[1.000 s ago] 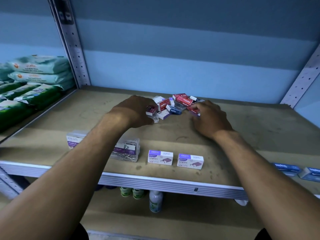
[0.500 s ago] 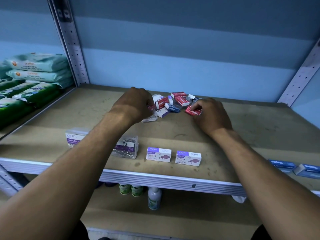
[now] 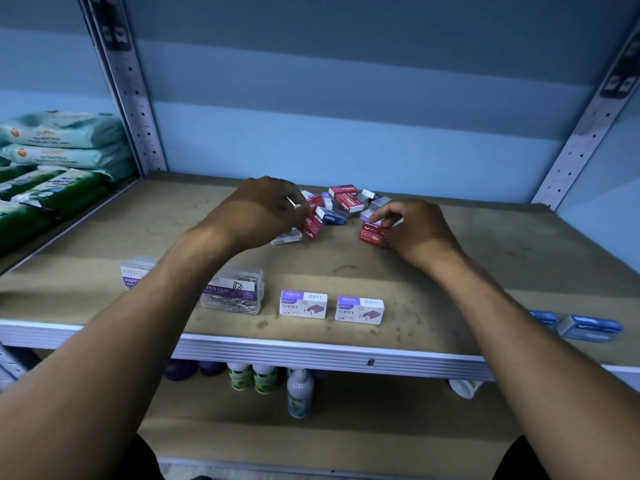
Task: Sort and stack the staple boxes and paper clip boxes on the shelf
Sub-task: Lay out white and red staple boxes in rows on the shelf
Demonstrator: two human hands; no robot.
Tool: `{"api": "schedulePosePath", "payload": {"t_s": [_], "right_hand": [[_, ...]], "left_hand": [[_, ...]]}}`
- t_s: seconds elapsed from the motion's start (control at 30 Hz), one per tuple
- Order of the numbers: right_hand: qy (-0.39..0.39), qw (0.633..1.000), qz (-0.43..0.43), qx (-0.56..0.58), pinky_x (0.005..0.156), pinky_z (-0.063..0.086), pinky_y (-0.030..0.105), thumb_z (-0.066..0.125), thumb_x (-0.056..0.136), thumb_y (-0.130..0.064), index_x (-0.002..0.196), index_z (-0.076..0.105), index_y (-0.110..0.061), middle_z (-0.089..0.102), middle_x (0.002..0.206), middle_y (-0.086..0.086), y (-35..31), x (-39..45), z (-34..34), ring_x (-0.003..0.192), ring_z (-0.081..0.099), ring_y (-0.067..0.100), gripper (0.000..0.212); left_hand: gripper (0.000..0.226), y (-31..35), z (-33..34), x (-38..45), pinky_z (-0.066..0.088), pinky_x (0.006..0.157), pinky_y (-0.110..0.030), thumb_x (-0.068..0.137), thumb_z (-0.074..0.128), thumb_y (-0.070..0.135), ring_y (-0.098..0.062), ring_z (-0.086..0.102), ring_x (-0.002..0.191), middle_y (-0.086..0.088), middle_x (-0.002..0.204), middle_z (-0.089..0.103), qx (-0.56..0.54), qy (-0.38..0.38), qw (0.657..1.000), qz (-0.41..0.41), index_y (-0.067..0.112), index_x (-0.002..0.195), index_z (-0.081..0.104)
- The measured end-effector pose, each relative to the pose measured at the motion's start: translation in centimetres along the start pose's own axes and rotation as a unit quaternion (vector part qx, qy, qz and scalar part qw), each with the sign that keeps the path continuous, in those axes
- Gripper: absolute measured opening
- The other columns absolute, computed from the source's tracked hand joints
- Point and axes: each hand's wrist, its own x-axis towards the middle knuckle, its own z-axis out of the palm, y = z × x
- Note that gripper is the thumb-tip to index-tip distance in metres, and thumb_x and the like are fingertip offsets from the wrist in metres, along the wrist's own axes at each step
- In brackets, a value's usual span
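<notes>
**Both hands in the box pile, a red box in each**

Between the curled fingers (image 3: 387, 216) and thumb of the right hand (image 3: 417, 230) sits a red staple box (image 3: 371, 233), pinched at its near end and resting on or just above the shelf board (image 3: 485, 271); which of the two cannot be told. Across from it, the left hand (image 3: 256, 211) has its fingers bent round a second red box (image 3: 311, 226), held tilted with its printed face outward. Just under that hand's fingertips lies a clear plastic box (image 3: 286, 237), flat on the board.

Beyond both sets of fingertips, towards the back wall, is the loose pile of small boxes (image 3: 346, 202): red, blue and white ones lying at odd angles, touching and overlapping one another.

Nearer the person than the fingers, close to the shelf's front edge, two white and purple staples boxes (image 3: 303, 304) lie side by side with a small gap between them. Left of these is a clear paper clip box (image 3: 232, 295), partly crossed by the left forearm, and further left another paper clip box (image 3: 133, 276). Well to the right of the right hand, by the front edge, lie two blue boxes (image 3: 585, 328).

Far out to the left, on the neighbouring shelf, packets of wipes (image 3: 62, 140) are stacked. Below the board, bottles (image 3: 299, 393) stand on the lower shelf.
</notes>
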Motion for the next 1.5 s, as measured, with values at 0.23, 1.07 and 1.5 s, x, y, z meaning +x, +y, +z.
{"api": "schedulePosePath", "payload": {"t_s": [0.23,1.07,1.5], "right_hand": [[-0.067,0.997,-0.021,0.029,0.056,0.041,0.003,0.078,0.07,-0.003,0.086,0.078,-0.03,0.072,0.085,-0.01,-1.4,-1.6,-1.2,0.075,0.062,0.0,0.031],[-0.145,0.989,-0.006,0.028,0.071,0.058,0.025,0.07,0.077,0.002,0.092,0.078,-0.027,0.075,0.086,-0.007,-2.0,-3.1,-2.0,0.063,0.063,-0.001,0.034],[-0.163,0.987,-0.001,0.011,0.069,0.051,0.016,0.08,0.076,-0.004,0.109,0.073,-0.03,0.072,0.091,-0.009,-2.0,-3.3,-2.3,0.069,0.06,-0.002,0.043]], "left_hand": [[0.013,0.6,0.2,-1.0,0.059,0.07,-0.03,0.078,0.077,0.026,-0.014,0.072,0.073,0.003,0.074,0.076,-0.104,-0.047,0.993,-0.014,0.021,0.085,0.067],[0.032,1.2,2.9,-0.8,0.05,0.074,-0.022,0.08,0.074,0.011,0.007,0.055,0.07,0.005,0.097,0.07,0.044,-0.069,0.989,0.122,0.022,0.109,0.067],[0.028,1.3,3.1,-0.7,0.044,0.074,-0.013,0.08,0.076,0.015,0.016,0.051,0.07,0.009,0.101,0.072,0.095,-0.086,0.979,0.157,0.022,0.106,0.074]]}}
